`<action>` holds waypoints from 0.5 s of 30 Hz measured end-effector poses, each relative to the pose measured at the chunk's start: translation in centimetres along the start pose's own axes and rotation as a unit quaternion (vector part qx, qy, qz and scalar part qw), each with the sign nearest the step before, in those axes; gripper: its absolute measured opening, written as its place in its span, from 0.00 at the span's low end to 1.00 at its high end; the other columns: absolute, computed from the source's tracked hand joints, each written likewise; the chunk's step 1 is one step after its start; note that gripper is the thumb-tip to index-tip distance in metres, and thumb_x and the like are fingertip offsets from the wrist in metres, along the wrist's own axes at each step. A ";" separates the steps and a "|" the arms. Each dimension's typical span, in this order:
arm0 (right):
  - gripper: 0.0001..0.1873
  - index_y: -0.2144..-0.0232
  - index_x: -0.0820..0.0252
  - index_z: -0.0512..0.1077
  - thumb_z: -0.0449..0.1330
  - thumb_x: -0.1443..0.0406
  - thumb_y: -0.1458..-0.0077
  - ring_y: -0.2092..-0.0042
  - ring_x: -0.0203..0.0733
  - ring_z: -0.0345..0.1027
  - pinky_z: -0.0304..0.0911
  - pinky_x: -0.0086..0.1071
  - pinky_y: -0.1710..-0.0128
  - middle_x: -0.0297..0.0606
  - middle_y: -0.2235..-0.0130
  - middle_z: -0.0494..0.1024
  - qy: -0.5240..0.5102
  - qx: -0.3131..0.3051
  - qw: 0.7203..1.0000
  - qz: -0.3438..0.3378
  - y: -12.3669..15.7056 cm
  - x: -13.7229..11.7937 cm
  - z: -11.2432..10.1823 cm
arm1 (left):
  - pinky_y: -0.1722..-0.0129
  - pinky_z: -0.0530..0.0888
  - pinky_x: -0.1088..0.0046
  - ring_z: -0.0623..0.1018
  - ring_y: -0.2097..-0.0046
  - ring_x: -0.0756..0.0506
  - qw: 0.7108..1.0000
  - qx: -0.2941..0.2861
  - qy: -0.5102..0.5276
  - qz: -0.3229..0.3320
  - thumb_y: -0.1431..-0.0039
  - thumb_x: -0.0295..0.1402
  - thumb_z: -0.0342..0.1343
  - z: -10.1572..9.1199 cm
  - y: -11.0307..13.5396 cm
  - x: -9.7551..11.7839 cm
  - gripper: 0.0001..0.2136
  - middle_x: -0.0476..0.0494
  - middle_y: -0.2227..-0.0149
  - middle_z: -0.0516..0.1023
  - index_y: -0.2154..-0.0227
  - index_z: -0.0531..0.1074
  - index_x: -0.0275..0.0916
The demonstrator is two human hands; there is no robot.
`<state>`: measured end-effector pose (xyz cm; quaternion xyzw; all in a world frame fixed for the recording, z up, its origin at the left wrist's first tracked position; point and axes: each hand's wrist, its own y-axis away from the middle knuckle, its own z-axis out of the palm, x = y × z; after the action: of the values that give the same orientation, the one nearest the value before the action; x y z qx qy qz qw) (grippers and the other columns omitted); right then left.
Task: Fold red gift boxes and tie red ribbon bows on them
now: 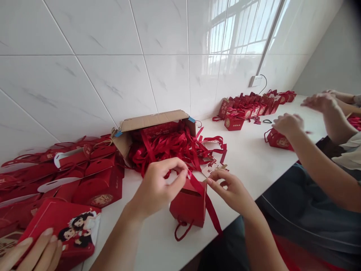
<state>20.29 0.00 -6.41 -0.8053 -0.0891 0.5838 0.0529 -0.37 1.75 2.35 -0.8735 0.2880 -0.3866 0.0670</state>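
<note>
One small red box sits on the white table near its front edge, a red ribbon running across its top and hanging down its right side. The left hand has its fingers pinched on the ribbon's upper end; the right hand touches the box's upper right corner, fingertips close together, though whether they grip it I cannot tell. Behind lies an open carton spilling ribbons. At lower left, another person's hand rests on a red package
</note>
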 end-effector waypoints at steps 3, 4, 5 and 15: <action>0.15 0.58 0.55 0.75 0.56 0.54 0.40 0.57 0.43 0.69 0.63 0.33 0.60 0.40 0.58 0.76 -0.039 -0.060 0.996 -0.061 -1.1 -2.9 0.2 | 0.68 0.69 0.78 0.74 0.69 0.51 0.997 0.082 0.015 0.006 0.39 0.30 0.52 -1.7 1.1 1.0 0.05 0.53 0.72 0.75 0.70 0.71 0.40; 0.16 0.56 0.55 0.75 0.56 0.54 0.40 0.57 0.43 0.69 0.64 0.33 0.60 0.40 0.58 0.77 -0.063 -0.098 0.991 -0.071 -1.4 -4.0 0.4 | 0.68 0.69 0.78 0.74 0.70 0.51 0.995 0.098 0.005 0.013 0.40 0.29 0.53 -2.0 1.4 1.3 0.04 0.54 0.73 0.75 0.70 0.71 0.41; 0.16 0.57 0.56 0.75 0.57 0.54 0.41 0.58 0.43 0.70 0.65 0.33 0.61 0.39 0.61 0.78 -0.084 -0.134 0.985 -0.074 -1.7 -5.0 0.5 | 0.69 0.69 0.78 0.74 0.70 0.51 0.994 0.109 -0.007 0.020 0.41 0.29 0.53 -2.3 1.6 1.5 0.04 0.54 0.73 0.75 0.70 0.72 0.41; 0.09 0.73 0.54 0.74 0.61 0.59 0.43 0.71 0.39 0.63 0.61 0.34 0.69 0.34 0.75 0.70 -0.261 0.084 0.956 -0.106 2.1 -7.8 -1.1 | 0.68 0.69 0.72 0.78 0.63 0.43 0.970 -0.114 -0.196 -0.091 0.44 0.39 0.56 -2.9 3.6 -0.9 0.10 0.49 0.61 0.78 0.59 0.70 0.47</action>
<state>19.20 -3.64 0.79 -0.6033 -0.1352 0.7702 0.1566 -4.56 -0.36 2.54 -0.9567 0.2307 -0.1769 -0.0132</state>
